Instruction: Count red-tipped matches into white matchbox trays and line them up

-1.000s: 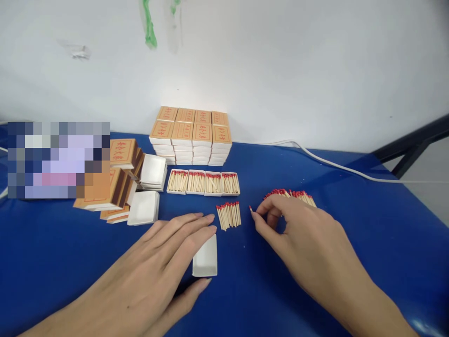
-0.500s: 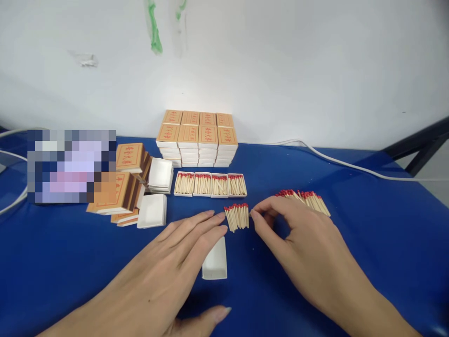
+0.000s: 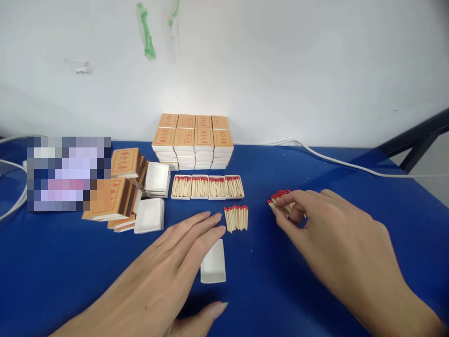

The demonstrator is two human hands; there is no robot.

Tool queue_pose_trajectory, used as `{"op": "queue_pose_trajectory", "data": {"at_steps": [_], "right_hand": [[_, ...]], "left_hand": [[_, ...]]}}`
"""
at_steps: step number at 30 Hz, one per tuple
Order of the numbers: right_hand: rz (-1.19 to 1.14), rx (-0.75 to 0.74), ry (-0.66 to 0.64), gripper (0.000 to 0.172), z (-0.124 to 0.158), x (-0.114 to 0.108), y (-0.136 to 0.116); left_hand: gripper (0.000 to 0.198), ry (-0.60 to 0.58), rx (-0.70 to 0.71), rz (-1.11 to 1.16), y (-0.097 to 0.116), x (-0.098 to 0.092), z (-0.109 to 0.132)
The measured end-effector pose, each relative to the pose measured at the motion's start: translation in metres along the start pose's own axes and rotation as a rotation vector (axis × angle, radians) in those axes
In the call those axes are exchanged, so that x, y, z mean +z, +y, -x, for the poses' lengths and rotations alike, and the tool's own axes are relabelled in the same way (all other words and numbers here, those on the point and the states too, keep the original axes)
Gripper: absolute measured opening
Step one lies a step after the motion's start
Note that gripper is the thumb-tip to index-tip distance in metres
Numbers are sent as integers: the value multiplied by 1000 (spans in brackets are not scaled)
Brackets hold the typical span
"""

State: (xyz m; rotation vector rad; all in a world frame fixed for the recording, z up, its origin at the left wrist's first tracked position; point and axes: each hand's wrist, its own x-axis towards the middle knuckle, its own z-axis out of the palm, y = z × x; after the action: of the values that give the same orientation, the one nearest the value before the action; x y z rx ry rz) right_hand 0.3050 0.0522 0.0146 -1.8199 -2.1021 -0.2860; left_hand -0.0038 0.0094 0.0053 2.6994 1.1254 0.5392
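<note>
Currently right hand (image 3: pixel 336 238) fingers curl on the loose match pile (image 3: pixel 279 197), right of table (image 3: pixel 52 262) centre; grip unclear. Left hand (image 3: pixel 168 271) lies open, fingers straight, against empty white tray (image 3: pixel 213 267) near front edge.

The view was evenly, brightly lit. A soft shadow was cast under the bare left hand (image 3: pixel 164 276) onto the blue tabletop (image 3: pixel 63 262).
</note>
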Motion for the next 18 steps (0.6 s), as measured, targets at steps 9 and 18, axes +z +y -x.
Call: {"op": "queue_pose_trajectory", "data": {"at_steps": [9, 18], "right_hand": [[-19, -55, 20, 27, 2, 0, -5], [-70, 8, 3, 29, 0, 1, -5]], "left_hand": [[64, 15, 0, -69, 0, 1, 3], [61, 25, -2, -75, -2, 1, 5]]}}
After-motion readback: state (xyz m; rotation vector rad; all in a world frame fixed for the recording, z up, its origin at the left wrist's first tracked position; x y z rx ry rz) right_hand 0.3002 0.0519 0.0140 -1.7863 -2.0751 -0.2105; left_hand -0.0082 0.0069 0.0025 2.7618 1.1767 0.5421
